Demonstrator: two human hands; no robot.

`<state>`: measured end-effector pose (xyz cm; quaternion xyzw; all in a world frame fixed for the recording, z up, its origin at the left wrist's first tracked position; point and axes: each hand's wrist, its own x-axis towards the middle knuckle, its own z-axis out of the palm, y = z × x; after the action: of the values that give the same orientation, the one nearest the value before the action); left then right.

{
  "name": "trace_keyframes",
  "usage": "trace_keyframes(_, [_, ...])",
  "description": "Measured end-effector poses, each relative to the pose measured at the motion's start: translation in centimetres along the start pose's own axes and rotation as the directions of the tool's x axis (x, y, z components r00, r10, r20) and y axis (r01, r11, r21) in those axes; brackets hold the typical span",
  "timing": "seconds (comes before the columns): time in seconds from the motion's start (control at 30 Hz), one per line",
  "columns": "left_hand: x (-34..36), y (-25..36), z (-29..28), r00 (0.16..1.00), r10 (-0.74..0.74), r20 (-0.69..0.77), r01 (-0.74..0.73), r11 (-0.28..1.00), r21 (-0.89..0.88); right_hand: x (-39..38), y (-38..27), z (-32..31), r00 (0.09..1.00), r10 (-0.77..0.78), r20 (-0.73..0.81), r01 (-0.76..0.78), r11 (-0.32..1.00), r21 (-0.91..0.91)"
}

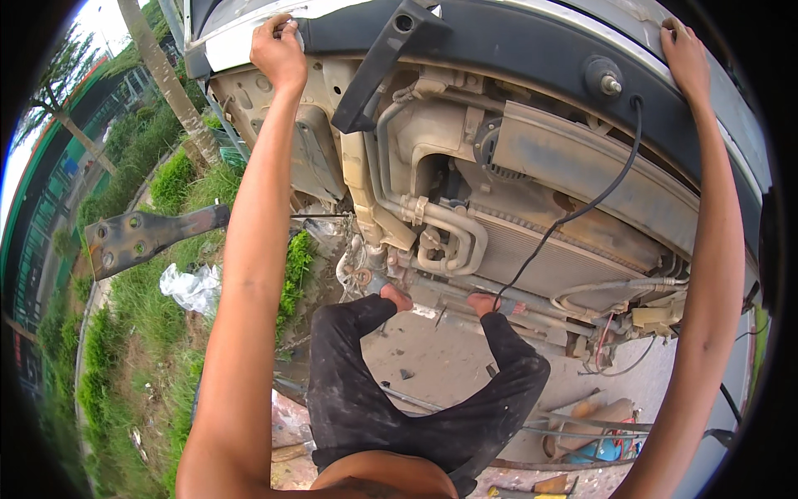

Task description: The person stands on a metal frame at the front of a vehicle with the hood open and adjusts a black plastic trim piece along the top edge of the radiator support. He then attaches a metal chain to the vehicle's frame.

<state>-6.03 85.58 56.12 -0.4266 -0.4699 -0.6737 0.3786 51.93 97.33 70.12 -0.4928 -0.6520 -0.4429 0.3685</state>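
Observation:
My left hand (278,54) is closed on the white upper edge (233,43) of the vehicle's opened front, at the upper left. At the upper right, my right hand (683,58) has its fingers curled over the grey upper edge (644,25). Between my hands runs a long black panel (515,50) with a round fitting (608,79). A black angled bracket (366,91) hangs beside my left hand, and a black cable (591,201) droops from the panel. Below are dusty pipes (461,233), a finned radiator (540,264) and a metal cover (573,166).
My bare feet (485,304) rest at the vehicle's lower bars, above dusty ground (428,362). At the left are a dark metal bracket (154,241), a white plastic bag (187,287), grass (141,349) and a tree trunk (174,96). Assorted items (598,449) lie at the lower right.

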Motion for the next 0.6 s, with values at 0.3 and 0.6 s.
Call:
trace_keyframes(0.3, [1.2, 0.0, -0.8, 0.979, -0.077, 0.189, 0.072, 0.997, 0.034, -0.2, 0.3, 0.3, 1.0, -0.02, -0.005, 0.02, 1.0, 0.011])
trace_keyframes(0.6, [1.3, -1.0, -1.1, 0.955, 0.267, 0.13, -0.272, 0.962, 0.018, 0.4, 0.5, 0.0, 1.0, -0.01, -0.017, 0.01, 1.0, 0.02])
